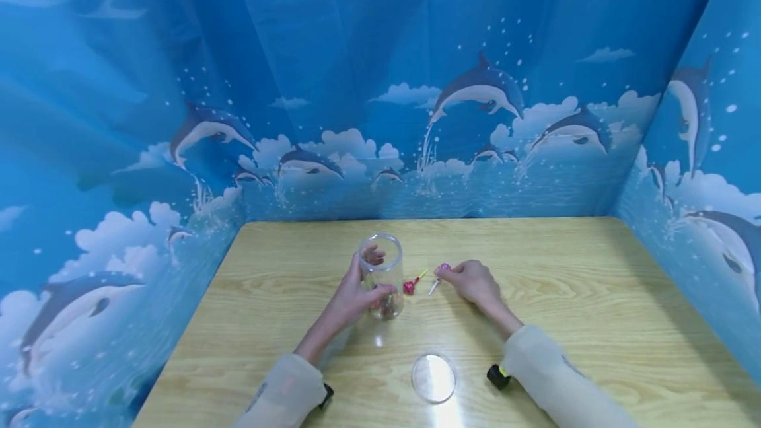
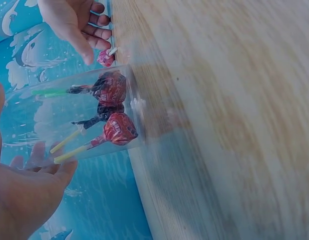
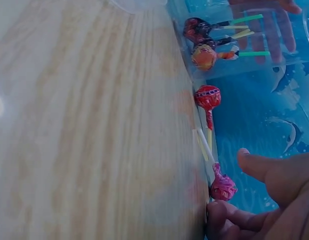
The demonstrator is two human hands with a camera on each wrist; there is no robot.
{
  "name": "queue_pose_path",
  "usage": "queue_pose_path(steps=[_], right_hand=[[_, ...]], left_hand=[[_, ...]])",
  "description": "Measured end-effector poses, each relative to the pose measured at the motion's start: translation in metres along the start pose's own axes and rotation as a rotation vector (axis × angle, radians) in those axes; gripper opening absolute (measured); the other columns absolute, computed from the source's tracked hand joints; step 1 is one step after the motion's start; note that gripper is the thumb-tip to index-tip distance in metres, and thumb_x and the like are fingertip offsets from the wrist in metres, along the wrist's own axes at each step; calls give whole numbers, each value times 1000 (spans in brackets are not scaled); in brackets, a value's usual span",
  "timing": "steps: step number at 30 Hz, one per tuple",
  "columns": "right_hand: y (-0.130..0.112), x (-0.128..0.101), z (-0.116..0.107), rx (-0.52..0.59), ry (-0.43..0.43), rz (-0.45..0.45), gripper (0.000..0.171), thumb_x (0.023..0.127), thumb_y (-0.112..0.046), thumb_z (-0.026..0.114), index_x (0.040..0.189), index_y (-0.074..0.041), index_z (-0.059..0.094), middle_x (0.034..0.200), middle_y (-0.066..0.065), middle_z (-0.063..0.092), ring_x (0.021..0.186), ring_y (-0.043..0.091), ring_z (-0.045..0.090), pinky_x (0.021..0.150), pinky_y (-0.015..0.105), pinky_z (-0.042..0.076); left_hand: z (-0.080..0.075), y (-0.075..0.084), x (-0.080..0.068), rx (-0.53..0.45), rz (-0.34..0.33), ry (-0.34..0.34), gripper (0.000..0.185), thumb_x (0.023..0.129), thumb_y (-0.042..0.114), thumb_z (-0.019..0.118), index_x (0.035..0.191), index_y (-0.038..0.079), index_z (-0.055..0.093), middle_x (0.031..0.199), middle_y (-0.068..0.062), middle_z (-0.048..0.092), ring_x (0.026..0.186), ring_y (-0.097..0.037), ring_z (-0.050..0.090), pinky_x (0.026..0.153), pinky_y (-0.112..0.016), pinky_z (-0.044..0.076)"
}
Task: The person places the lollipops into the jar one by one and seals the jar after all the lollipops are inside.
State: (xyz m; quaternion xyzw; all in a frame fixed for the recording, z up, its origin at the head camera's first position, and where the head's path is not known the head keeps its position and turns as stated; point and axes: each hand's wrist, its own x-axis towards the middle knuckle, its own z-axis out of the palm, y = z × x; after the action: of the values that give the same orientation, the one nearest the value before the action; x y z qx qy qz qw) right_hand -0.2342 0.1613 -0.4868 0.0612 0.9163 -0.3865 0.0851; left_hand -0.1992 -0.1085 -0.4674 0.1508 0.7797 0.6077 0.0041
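Observation:
My left hand (image 1: 379, 275) grips a clear tall jar (image 1: 386, 249) that stands upright on the wooden table (image 1: 565, 283). Its thumb is on the near side and its fingers (image 2: 39, 175) wrap the far side. Three wrapped lollipops (image 2: 114, 107) stand in the jar with their heads down. My right hand (image 1: 447, 276) rests on the table to the right of the jar. Its curled fingers (image 3: 219, 215) touch the head of a pink lollipop (image 3: 223, 187) with a white stick, the thumb a little apart from it. A red lollipop (image 3: 208, 97) lies between that one and the jar.
A round clear lid (image 1: 434, 378) lies flat near the table's front edge, between my forearms. Blue dolphin-print curtains (image 1: 380, 84) close in the table at the back and on both sides. A black wrist camera (image 1: 498, 376) sits on my right sleeve.

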Motion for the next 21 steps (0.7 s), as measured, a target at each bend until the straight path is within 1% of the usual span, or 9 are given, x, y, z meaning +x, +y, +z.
queue_pose_path(steps=[4,9,12,16,21], right_hand=[[-5,1,6,-110,39,6,60,88,-58,74,54,-20,43,50,-8,34,47,10,30,45,25,24],[-10,5,15,-214,66,17,62,85,-62,75,53,-20,43,51,-7,35,50,13,34,50,32,33],[-14,9,19,-261,78,7,62,83,-60,78,53,-19,44,54,-4,38,53,16,38,54,36,39],[-16,9,21,-261,72,0,54,84,-48,80,55,-18,46,56,-2,42,55,17,41,55,36,42],[-11,8,16,-222,61,-31,42,90,-31,74,56,-18,53,56,-2,49,55,16,45,53,32,38]], left_hand=[[0,0,0,1,0,-1,84,84,9,85,152,15,36,149,-18,51,138,-35,48,117,-67,29],[0,1,-1,-3,3,-3,85,85,11,85,153,16,35,150,-15,51,139,-35,47,117,-66,29],[0,1,-2,-5,5,-5,85,85,11,85,153,16,35,150,-16,50,139,-36,47,117,-67,29],[0,1,-1,-10,7,-6,85,84,10,85,153,16,35,150,-18,50,139,-35,47,118,-66,28],[0,0,-1,-9,1,-8,85,85,10,85,153,18,35,150,-18,49,139,-35,47,118,-67,27]])
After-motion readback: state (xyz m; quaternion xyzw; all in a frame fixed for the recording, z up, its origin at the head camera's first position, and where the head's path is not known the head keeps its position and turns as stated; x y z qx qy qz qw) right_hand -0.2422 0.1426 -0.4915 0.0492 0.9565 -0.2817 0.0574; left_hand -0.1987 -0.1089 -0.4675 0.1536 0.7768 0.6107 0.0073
